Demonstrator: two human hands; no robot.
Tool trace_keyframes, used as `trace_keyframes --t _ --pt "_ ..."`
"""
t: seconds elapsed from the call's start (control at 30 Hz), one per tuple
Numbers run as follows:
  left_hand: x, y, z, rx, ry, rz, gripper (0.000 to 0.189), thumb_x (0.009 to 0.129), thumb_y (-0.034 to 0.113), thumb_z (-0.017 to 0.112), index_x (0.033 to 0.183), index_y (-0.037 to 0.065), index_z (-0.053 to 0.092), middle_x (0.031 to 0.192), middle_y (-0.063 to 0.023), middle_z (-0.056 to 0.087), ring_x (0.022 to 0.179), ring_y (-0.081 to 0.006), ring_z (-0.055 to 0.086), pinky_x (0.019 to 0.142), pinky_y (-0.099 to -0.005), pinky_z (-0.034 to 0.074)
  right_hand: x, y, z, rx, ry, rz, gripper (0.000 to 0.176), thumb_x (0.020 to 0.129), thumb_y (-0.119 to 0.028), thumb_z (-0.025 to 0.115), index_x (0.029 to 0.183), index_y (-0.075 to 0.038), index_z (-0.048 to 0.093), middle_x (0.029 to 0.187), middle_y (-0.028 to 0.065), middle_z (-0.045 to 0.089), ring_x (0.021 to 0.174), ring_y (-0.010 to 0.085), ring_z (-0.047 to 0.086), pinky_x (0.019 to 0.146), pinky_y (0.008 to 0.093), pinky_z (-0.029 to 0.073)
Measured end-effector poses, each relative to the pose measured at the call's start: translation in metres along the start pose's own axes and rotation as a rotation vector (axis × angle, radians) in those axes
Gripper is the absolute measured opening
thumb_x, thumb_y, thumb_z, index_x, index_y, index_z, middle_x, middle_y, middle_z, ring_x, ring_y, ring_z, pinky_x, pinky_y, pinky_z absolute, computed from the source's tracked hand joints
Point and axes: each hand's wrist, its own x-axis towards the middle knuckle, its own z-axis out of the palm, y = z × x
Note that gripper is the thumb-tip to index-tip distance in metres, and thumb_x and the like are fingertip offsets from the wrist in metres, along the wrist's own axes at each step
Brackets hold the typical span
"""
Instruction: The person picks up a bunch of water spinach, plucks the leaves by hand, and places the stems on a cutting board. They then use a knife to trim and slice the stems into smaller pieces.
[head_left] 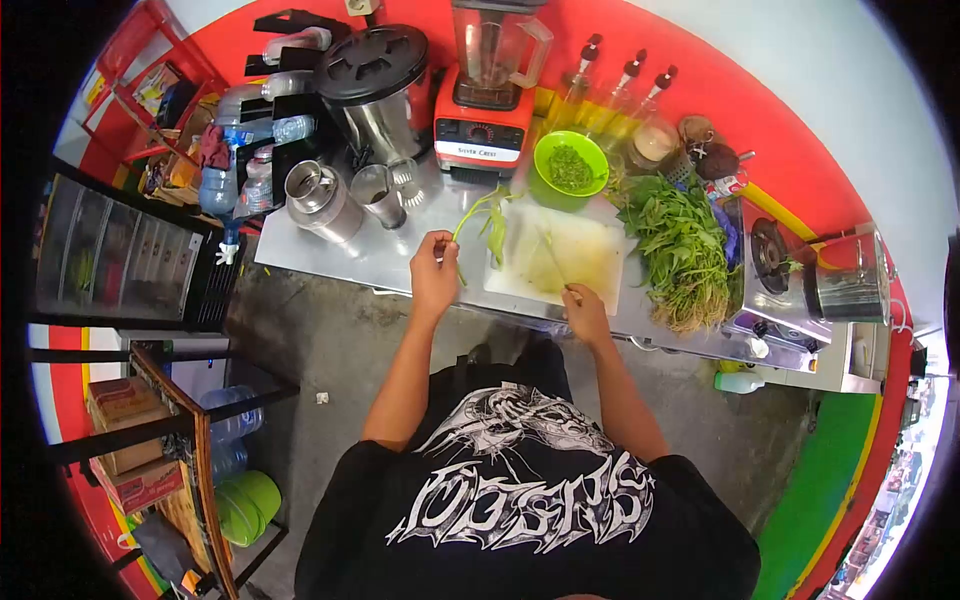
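Head; left grip (434, 272) pinching leafy stem (496, 232); right grip (585, 308) pinching slender item (555, 261) over board (592, 250), near edge; gap between grips

Both arms (408, 375) reach forward, left hand (435, 265) and right hand (585, 305) (nearer the torso (520, 480)) with fingers (578, 291) curled.

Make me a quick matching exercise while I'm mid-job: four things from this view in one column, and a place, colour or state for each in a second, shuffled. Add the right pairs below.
Things
1. Left hand
2. Lime-green bowl
3. Leafy bunch with roots
4. Blender

Places, colours and states
A. Lies to the right of the white cutting board
B. Has a red base
C. Grips a green stem
D. Contains loose greens

Right pairs: 1-C, 2-D, 3-A, 4-B
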Motion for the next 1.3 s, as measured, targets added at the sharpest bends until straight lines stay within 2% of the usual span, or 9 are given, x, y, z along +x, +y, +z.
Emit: trace_keyframes --t 0.1,0.17,0.4,0.5,0.57,0.8,1.0,1.13,1.3 --pt "0.001 -0.01 -0.006 0.017 0.009 0.02 0.012 0.099 0.004 0.06 0.109 -0.002 0.061 0.09 -0.0069 0.068 0.082 -0.0126 0.063 0.077 -0.0286 0.053 -0.003 -0.007 -0.005 -0.021 -0.07 -0.003 0.039 0.098 -0.026 0.064 0.122 0.006 0.066 0.076 0.0155 0.07 0.063 0.0182 0.066 0.061 0.0326 0.052" --pt "0.002 -0.013 -0.009 0.011 -0.008 -0.009 0.013 0.099 0.003 0.059 0.111 -0.002 0.061 0.091 -0.0063 0.068 0.084 -0.0121 0.063 0.078 -0.0285 0.054 -0.001 -0.006 -0.007 -0.021 -0.286 -0.079 0.038 0.099 -0.025 0.063 0.123 0.005 0.066 0.081 0.018 0.072 0.069 0.018 0.07 0.063 0.0333 0.054" --pt "0.004 -0.008 -0.011 -0.103 -0.02 -0.067 0.017 0.1 0.003 0.059 0.116 -0.003 0.061 0.096 -0.0052 0.066 0.088 -0.0122 0.063 0.082 -0.0304 0.058 -0.002 0.006 0.002 0.07 -0.029 0.017 0.037 0.099 -0.025 0.062 0.122 0.004 0.068 0.077 0.0153 0.071 0.068 0.0168 0.068 0.066 0.0323 0.053" --pt "0.007 -0.011 -0.008 -0.074 -0.046 -0.044 0.022 0.1 0.004 0.059 0.12 -0.003 0.061 0.097 -0.0055 0.066 0.089 -0.0124 0.064 0.082 -0.0305 0.059 0.0 0.019 0.003 -0.139 -0.076 -0.149 0.04 0.1 -0.027 0.063 0.123 0.005 0.066 0.078 0.0088 0.068 0.063 0.0136 0.061 0.06 0.0298 0.05" --pt "0.008 -0.008 -0.005 -0.068 -0.063 -0.057 0.024 0.1 0.004 0.058 0.123 -0.003 0.061 0.097 -0.0053 0.065 0.089 -0.0126 0.064 0.08 -0.0302 0.059 -0.013 -0.005 0.002 -0.068 -0.341 -0.089 0.037 0.098 -0.027 0.063 0.122 0.002 0.068 0.077 0.0162 0.071 0.068 0.0196 0.068 0.066 0.0353 0.053" --pt "0.007 -0.011 0.01 -0.203 -0.091 -0.057 0.014 0.101 0.004 0.056 0.114 0.0 0.059 0.094 -0.003 0.063 0.088 -0.0105 0.062 0.083 -0.0292 0.057 -0.025 -0.034 -0.008 -0.014 -0.243 -0.093 0.042 0.1 -0.03 0.063 0.123 0.005 0.066 0.081 0.0141 0.072 0.069 0.0185 0.068 0.066 0.0339 0.053" --pt "0.001 0.024 0.009 -0.277 -0.084 -0.066 0.015 0.102 0.011 0.056 0.109 -0.002 0.06 0.086 -0.0054 0.066 0.081 -0.0109 0.062 0.073 -0.0275 0.054 -0.014 -0.049 -0.031 0.286 -0.095 -0.029 0.038 0.108 -0.032 0.049 0.12 0.0 0.067 0.063 -0.0047 0.043 0.054 0.0055 0.039 0.05 0.0253 0.034" --pt "-0.003 0.049 0.012 -0.305 -0.188 -0.037 0.017 0.103 0.012 0.057 0.109 -0.003 0.061 0.088 -0.0047 0.067 0.084 -0.0106 0.063 0.076 -0.0302 0.058 -0.021 -0.105 -0.043 0.381 -0.184 -0.098 0.043 0.111 -0.031 0.044 0.13 0.002 0.062 0.063 -0.0058 0.042 0.055 0.0052 0.037 0.052 0.0236 0.032" --pt "-0.012 0.068 0.028 -0.348 -0.304 -0.034 0.018 0.103 0.012 0.058 0.111 -0.003 0.062 0.09 -0.004 0.067 0.087 -0.0108 0.065 0.078 -0.0302 0.059 -0.022 -0.141 -0.028 0.473 -0.317 -0.295 0.047 0.106 -0.021 0.055 0.149 -0.001 0.05 0.072 -0.0034 0.05 0.064 0.0055 0.044 0.059 0.0223 0.038"
